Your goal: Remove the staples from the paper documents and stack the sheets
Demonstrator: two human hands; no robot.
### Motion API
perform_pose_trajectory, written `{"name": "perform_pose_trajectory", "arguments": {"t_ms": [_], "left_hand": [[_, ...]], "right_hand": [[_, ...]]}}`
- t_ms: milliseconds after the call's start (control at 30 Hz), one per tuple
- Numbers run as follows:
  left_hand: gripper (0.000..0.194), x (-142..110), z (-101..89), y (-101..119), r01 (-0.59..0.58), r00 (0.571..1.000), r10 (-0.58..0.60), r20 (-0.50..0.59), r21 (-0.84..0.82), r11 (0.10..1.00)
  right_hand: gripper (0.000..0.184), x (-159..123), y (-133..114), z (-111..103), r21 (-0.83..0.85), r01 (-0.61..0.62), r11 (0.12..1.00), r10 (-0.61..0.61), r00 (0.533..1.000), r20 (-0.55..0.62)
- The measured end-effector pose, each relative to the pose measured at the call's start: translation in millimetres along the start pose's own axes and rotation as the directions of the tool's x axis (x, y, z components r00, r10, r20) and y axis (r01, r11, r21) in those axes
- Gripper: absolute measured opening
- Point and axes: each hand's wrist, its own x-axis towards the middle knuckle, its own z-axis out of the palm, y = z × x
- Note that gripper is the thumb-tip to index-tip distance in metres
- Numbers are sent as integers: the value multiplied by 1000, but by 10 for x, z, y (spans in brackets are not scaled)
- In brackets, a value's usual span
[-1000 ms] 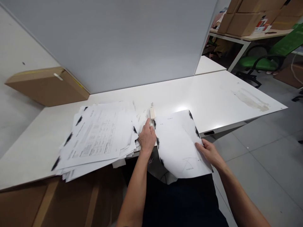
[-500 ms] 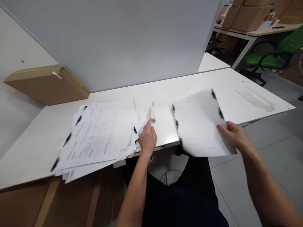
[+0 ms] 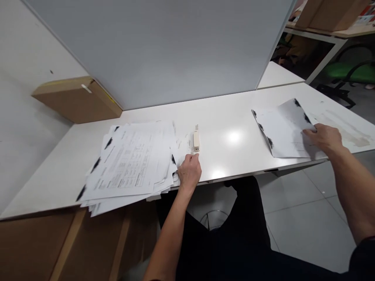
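Observation:
On the white table (image 3: 216, 117) lies a small cream object (image 3: 196, 141) with a metal end facing me; it looks like a stapler. Just in front of it, near the table edge, my left hand (image 3: 190, 171) rests with its fingers curled in, apart from the object. To its left is a loose stack of printed paper sheets (image 3: 134, 160) with black smudges along the edges. At the right, my right hand (image 3: 325, 136) pinches the right edge of a sheet of paper (image 3: 281, 130), blank-looking on top with black smudged edges. That sheet is bent and over the table.
A cardboard box (image 3: 79, 99) leans at the back left by the wall. A grey panel (image 3: 175, 50) stands along the table's back. Behind on the right are a green chair (image 3: 351, 72) and another desk with cardboard boxes (image 3: 331, 15).
My right hand has carried the sheet further right and away from me over the table. My left hand's index finger, stretched out before, is now curled in. The view has shifted slightly.

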Motion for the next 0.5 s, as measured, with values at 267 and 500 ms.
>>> {"name": "perform_pose_trajectory", "arguments": {"t_ms": [267, 500], "left_hand": [[40, -165, -26, 9, -281, 960, 280, -25, -104, 954], [28, -686, -526, -536, -10, 909, 2, -416, -18, 1000]], "right_hand": [[51, -303, -428, 92, 13, 142, 990, -123, 897, -425], [38, -1068, -889, 69, 183, 592, 785, -435, 736, -519]]}}
